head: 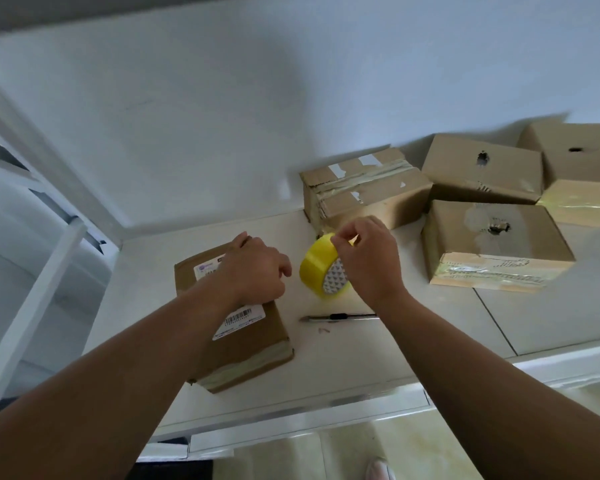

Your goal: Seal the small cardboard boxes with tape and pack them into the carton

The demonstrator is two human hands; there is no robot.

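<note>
Now the hands are apart, each on its own thing. The right hand pinches the top of a yellow tape roll between thumb and forefinger; the other fingers are curled above it. The roll stands on its rim near the middle of the white surface, its patterned core facing the front edge. The left hand rests on top of a flat labelled box, fingers loosely bent, thumb toward the back. I cannot tell whether it grips anything. That box lies near the left edge and reaches almost to the front edge, with white labels on its lid and pale tape along its near side.

Just in front of the roll a knife lies parallel to the front edge, and a tiny scrap lies just beside it.

Toward the back right corner sit four more boxes, close together. A taped box stands just behind the roll, against the wall. A second box with a torn hole is to its right, a third box farther right, and a fourth box, also torn, sits nearer the front.

Below the front edge show the tiled floor and a shoe.
</note>
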